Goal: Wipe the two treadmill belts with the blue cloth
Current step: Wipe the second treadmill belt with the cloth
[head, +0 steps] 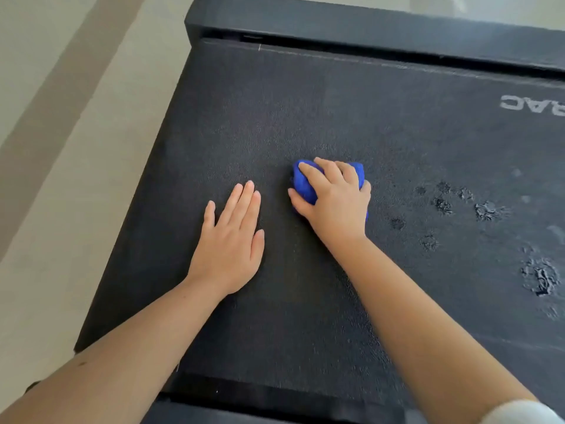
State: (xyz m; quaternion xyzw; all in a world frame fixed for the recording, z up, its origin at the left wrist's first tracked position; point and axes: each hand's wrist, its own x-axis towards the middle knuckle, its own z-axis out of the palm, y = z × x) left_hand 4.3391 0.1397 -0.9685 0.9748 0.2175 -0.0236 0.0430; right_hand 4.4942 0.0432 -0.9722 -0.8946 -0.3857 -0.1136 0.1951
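We look down on the dark treadmill belt point(336, 102), which fills most of the view, with pale floor point(61, 148) beyond its left edge. Our left grip point(232, 240) lies flat on the belt, fingers straight and together, holding nothing. Just beside it, our right grip point(336, 206) curls over the bunched blue cloth point(305, 186), pressing it to the belt near its middle. Scuffed patches point(538, 276) mark the belt by the right edge.

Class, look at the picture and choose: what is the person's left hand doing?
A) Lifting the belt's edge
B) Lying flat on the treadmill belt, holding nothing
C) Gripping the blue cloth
B: the left hand lies with straight fingers flat on the treadmill belt, while the right hand holds the blue cloth.
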